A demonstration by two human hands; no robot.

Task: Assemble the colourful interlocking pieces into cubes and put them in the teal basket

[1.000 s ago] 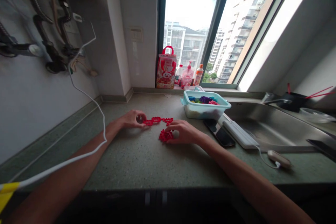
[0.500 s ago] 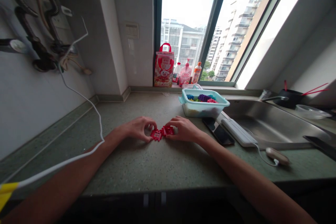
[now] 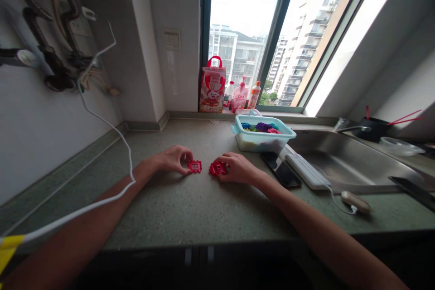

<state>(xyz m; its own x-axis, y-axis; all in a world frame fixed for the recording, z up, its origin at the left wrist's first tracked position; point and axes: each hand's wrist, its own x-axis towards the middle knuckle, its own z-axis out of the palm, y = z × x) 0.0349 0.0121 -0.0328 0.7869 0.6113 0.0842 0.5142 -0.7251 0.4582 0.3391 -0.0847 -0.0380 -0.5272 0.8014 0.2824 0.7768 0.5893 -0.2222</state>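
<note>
- Posed how?
- Angled inward over the worktop (image 3: 170, 217), curled. Pinched left red piece in left hand (image 3: 177, 159), right red piece in right hand (image 3: 236, 166).
- Lay where?
- Between both hands: left red piece (image 3: 195, 166), right red piece (image 3: 217, 168), just apart.

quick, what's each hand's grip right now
Left hand: closed, holding a red grid piece.
Right hand: closed, holding red plastic, number of pieces unclear.
</note>
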